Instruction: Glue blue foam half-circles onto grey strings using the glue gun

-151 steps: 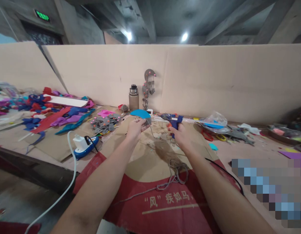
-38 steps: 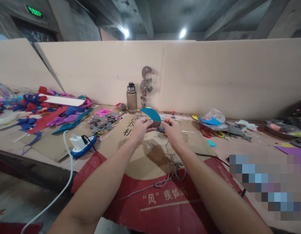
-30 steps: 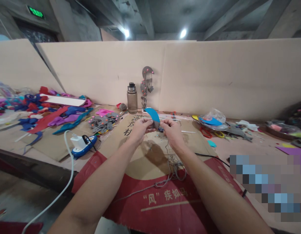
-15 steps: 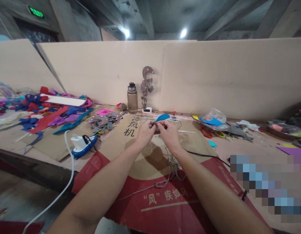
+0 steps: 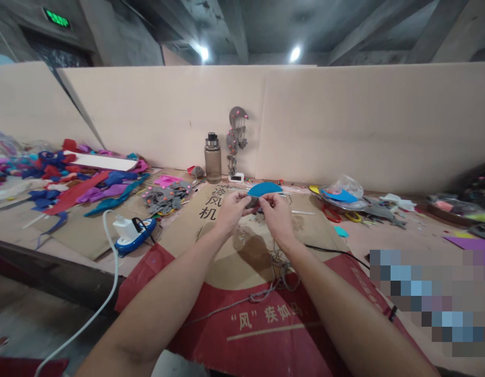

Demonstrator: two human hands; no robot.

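Note:
A curved blue piece (image 5: 266, 188) with a small grey part below it is held up between both hands over the cardboard (image 5: 226, 269). My left hand (image 5: 233, 210) is closed on its left end, fingers wrapped round the grey part. At its right side my right hand (image 5: 276, 213) pinches the lower edge. The fingertips partly hide the grey part. Below the right hand, loose grey yarn (image 5: 281, 275) lies tangled on the cardboard, with one strand trailing left.
A bottle (image 5: 213, 161) and a grey hanging ornament (image 5: 237, 137) stand at the back. Colourful felt scraps (image 5: 97, 191) and a blue power strip (image 5: 136, 236) are left. Red-handled scissors (image 5: 331, 213) and a plate of pieces (image 5: 340, 196) are right.
More of the blue piece now shows, as it has been turned and spread wider. My hands have moved slightly apart.

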